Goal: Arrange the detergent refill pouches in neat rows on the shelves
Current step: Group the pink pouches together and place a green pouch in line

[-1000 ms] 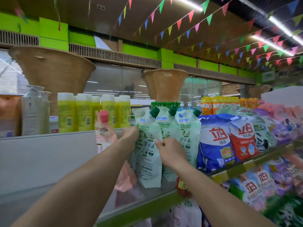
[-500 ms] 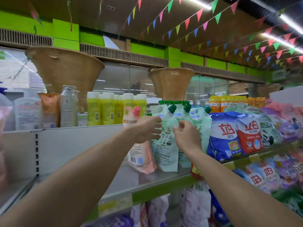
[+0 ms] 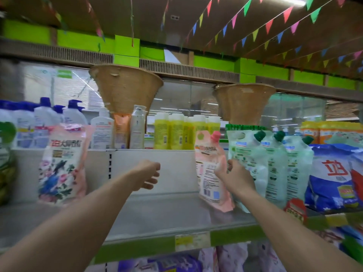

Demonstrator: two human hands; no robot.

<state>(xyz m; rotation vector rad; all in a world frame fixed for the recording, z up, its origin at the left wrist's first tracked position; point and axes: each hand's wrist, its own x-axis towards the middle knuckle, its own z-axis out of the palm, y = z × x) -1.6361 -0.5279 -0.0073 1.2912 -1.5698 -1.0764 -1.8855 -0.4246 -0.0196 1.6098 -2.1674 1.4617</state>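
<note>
A pink refill pouch with a pink cap (image 3: 211, 169) stands on the grey shelf (image 3: 161, 214), leaning against a row of pale green pouches with dark green caps (image 3: 275, 165). My right hand (image 3: 233, 175) grips the pink pouch's right edge, wedged between it and the first green pouch. My left hand (image 3: 147, 174) hovers in front of the bare stretch of shelf with its fingers loosely curled and nothing in them. A larger pink flowered pouch (image 3: 62, 163) stands at the shelf's left.
Blue and red detergent bags (image 3: 334, 177) fill the shelf to the right. Yellow bottles (image 3: 176, 134) and white bottles (image 3: 102, 130) stand on the ledge behind. Purple pouches (image 3: 176, 264) lie on the shelf below. A price label (image 3: 191, 241) sits on the green shelf edge.
The view swung left. My left hand let go of the pouches and moved left over the bare shelf. My right hand shifted from the green pouch to the pink one.
</note>
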